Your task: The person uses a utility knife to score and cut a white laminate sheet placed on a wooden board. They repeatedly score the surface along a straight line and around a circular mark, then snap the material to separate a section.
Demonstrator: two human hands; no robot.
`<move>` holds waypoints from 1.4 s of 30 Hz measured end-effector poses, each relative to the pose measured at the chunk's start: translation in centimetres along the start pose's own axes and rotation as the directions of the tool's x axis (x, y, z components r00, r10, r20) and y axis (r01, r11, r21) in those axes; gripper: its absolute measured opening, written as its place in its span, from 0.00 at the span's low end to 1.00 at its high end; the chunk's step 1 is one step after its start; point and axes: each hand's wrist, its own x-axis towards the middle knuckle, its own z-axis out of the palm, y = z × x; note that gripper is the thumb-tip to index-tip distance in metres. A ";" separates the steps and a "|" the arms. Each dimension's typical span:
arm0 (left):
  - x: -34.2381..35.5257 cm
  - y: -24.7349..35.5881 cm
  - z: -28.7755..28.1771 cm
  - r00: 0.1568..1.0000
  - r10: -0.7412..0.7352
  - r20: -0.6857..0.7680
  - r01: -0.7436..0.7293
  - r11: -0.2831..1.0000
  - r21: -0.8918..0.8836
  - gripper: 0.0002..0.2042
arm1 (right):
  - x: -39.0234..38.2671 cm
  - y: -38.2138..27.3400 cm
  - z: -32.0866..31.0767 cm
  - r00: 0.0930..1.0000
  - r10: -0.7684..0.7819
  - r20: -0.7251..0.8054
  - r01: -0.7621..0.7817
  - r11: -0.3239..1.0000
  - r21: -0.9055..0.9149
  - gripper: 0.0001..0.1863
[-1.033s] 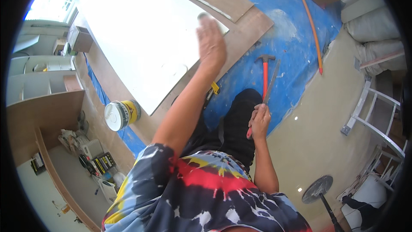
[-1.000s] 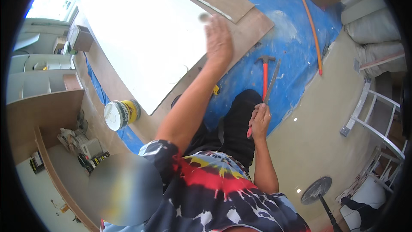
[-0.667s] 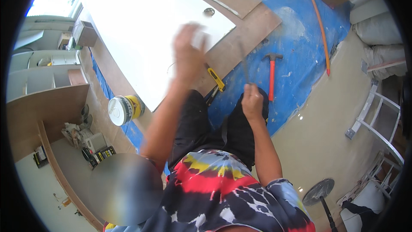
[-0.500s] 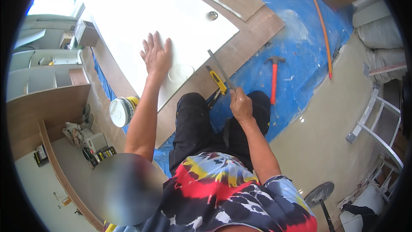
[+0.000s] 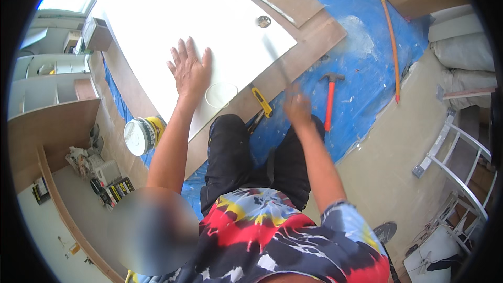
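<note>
A large white door panel (image 5: 173, 15) lies flat in front of me, with a round hole (image 5: 263, 21) near its right corner. My left hand (image 5: 189, 73) rests flat on it, fingers spread. Beside that hand is a thin pale ring (image 5: 221, 95) on the panel. My right hand (image 5: 297, 107), smeared by motion, is closed round one end of a long flat metal file (image 5: 273, 51), whose blurred length reaches the panel's right edge. Between my knees and the panel lie a yellow utility knife (image 5: 262, 102) and a dark slim tool (image 5: 255, 122). A red-handled claw hammer (image 5: 330, 102) lies right of my right hand.
Brown boards (image 5: 314, 36) lie under and beside the panel, on blue sheeting (image 5: 361, 73). A lidded tub (image 5: 137, 137) stands left of my left forearm. An orange pole (image 5: 392, 47) and an aluminium ladder (image 5: 445, 147) are at the right, wooden shelving (image 5: 57, 115) at the left.
My right hand has moved slightly up and the file has swung to the panel's edge, both now blurred. The left hand stays flat on the panel. The whole view has shifted slightly.
</note>
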 end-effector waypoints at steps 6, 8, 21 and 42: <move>0.3 0.1 -0.2 1.000 -0.005 0.023 0.006 1.000 -0.028 0.37 | 2.8 0.4 -1.2 0.977 0.186 -0.107 -0.173 0.977 0.124 0.17; 0.2 0.1 -0.1 1.000 -0.021 0.023 0.021 1.000 -0.012 0.37 | -0.2 -0.4 -1.3 0.985 0.160 0.067 -0.166 0.981 0.096 0.15; 0.0 0.2 -0.1 1.000 -0.013 0.008 0.013 1.000 0.007 0.37 | -0.8 -0.8 -1.1 0.978 0.100 0.181 -0.111 0.993 0.051 0.16; 0.2 0.1 0.2 1.000 -0.029 0.007 0.028 0.998 0.058 0.36 | -0.2 -1.3 -3.2 0.951 0.229 0.205 -0.232 0.973 -0.013 0.18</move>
